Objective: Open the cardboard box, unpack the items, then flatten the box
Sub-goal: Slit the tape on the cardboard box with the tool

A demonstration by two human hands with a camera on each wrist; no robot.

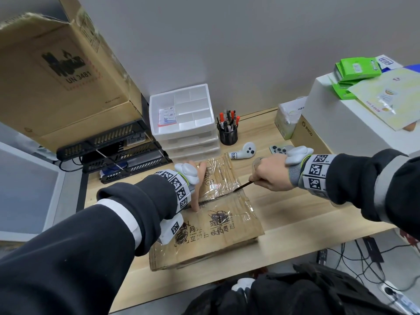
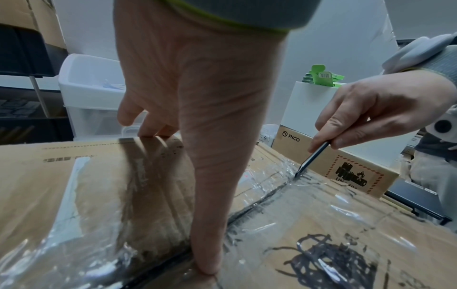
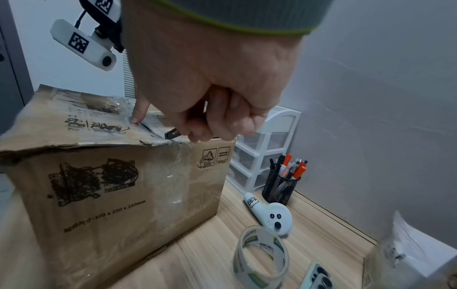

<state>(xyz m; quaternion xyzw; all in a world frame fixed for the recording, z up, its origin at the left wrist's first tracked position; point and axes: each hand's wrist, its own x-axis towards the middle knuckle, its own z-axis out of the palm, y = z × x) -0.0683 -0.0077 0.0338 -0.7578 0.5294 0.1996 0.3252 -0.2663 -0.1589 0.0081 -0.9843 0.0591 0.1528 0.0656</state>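
A worn cardboard box (image 1: 222,233), sealed with clear tape, stands on the wooden desk (image 1: 295,208). My left hand (image 1: 198,178) presses flat on its top, fingers straight; one digit (image 2: 205,254) bears down on the dark centre seam (image 2: 259,201). My right hand (image 1: 270,176) grips a thin dark knife (image 1: 243,185) at the box's right edge. The blade tip (image 2: 300,172) touches the taped seam there. In the right wrist view the blade (image 3: 173,134) pokes out under my curled fingers at the torn top edge of the box (image 3: 111,195). The flaps lie closed.
Right of the box lie a roll of clear tape (image 3: 262,256) and a white controller (image 1: 244,152). A pen cup (image 1: 228,135) and white drawer unit (image 1: 184,117) stand behind. A PICO carton (image 1: 306,133) sits far right, a big cardboard box (image 1: 56,71) on a black rack at left.
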